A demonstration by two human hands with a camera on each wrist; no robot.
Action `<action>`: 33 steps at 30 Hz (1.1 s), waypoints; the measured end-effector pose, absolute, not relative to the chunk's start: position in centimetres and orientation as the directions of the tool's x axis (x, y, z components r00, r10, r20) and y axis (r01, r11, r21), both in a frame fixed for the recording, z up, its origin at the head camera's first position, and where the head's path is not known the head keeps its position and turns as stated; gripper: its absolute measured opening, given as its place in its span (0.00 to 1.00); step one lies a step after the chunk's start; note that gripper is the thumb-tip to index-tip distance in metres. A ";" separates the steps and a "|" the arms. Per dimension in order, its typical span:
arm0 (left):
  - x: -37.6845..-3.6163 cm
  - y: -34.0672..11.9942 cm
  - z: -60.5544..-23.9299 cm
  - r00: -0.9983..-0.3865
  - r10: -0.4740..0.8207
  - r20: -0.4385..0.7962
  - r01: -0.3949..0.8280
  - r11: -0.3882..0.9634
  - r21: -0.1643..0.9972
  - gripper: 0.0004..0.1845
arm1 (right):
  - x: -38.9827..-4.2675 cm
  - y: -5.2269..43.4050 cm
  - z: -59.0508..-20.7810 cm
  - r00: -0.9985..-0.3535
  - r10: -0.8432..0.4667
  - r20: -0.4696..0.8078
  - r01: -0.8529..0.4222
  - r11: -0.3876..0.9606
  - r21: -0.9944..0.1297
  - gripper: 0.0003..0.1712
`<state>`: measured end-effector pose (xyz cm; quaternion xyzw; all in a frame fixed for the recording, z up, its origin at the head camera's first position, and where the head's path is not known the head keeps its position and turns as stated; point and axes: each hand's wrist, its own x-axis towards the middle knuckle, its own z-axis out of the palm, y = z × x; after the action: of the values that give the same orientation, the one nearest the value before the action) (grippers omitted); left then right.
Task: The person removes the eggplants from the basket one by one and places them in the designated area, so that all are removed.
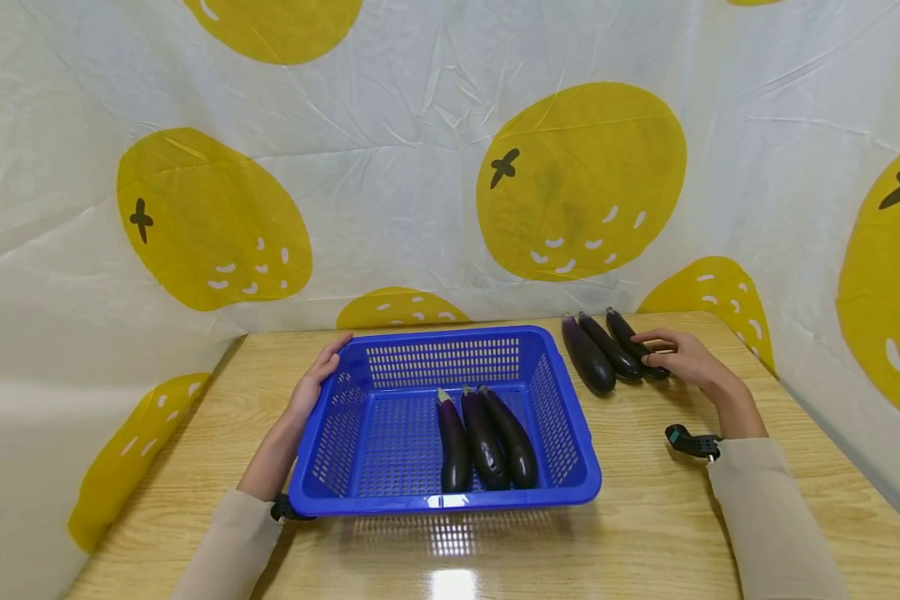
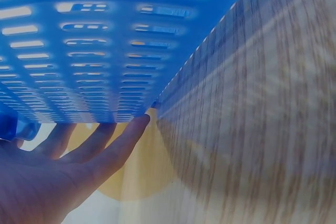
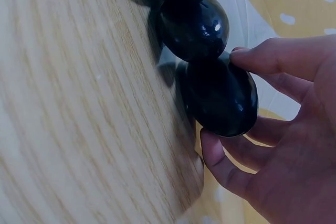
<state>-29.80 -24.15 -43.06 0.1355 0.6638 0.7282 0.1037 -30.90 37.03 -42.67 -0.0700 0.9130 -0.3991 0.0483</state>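
Note:
A blue slotted plastic basket stands on the table, with three dark purple eggplants side by side in its right half. My left hand holds the basket at its back left corner; in the left wrist view its fingers reach past the end of the slotted wall. Right of the basket, three more eggplants lie in a row on the wood. My right hand grips the rightmost eggplant, thumb on one side and fingers on the other. Its neighbour lies right against it.
The light wooden table ends at a white curtain printed with yellow fruit, which stands behind and at both sides. Black wrist straps sit near both sleeve cuffs.

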 end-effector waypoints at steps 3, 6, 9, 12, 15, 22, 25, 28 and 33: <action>-29.8 -24.1 -43.1 -0.942 0.329 0.060 0.030 -0.097 0.995 0.30 | -30.9 37.0 -42.7 -0.986 -0.165 -0.040 -0.083 0.674 -0.734 0.30; -29.9 -24.1 -43.0 -0.944 0.326 0.057 0.028 -0.095 0.995 0.30 | -31.0 37.0 -42.7 -0.986 -0.163 -0.045 -0.078 0.674 -0.735 0.30; -29.9 -24.1 -43.0 -0.946 0.321 0.052 0.025 -0.087 0.996 0.30 | -31.1 37.0 -42.7 -0.985 -0.165 -0.042 -0.080 0.667 -0.740 0.29; -29.9 -24.0 -42.9 -0.946 0.320 0.048 0.023 -0.084 0.996 0.30 | -31.1 37.0 -42.7 -0.985 -0.167 -0.035 -0.086 0.664 -0.743 0.29; -29.9 -24.0 -42.9 -0.947 0.319 0.045 0.018 -0.086 0.996 0.30 | -31.0 36.9 -42.7 -0.985 -0.170 -0.032 -0.090 0.664 -0.743 0.28; -30.0 -24.0 -42.9 -0.947 0.320 0.041 0.014 -0.085 0.996 0.30 | -30.8 36.8 -42.7 -0.983 -0.181 -0.035 -0.090 0.640 -0.763 0.28; -30.0 -24.0 -43.0 -0.947 0.318 0.040 0.014 -0.085 0.996 0.30 | -30.9 36.8 -42.7 -0.982 -0.184 -0.038 -0.089 0.632 -0.770 0.28; -30.1 -24.0 -43.0 -0.947 0.320 0.040 0.014 -0.084 0.996 0.30 | -30.9 36.8 -42.6 -0.983 -0.181 -0.037 -0.088 0.638 -0.765 0.28; -30.0 -24.0 -42.9 -0.946 0.322 0.043 0.017 -0.083 0.996 0.30 | -30.7 36.7 -42.4 -0.985 -0.168 -0.026 -0.094 0.665 -0.740 0.29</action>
<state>-30.00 -24.01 -42.95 0.1266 0.6687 0.7251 0.1052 -30.74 36.70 -42.39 -0.0719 0.9114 -0.4026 0.0459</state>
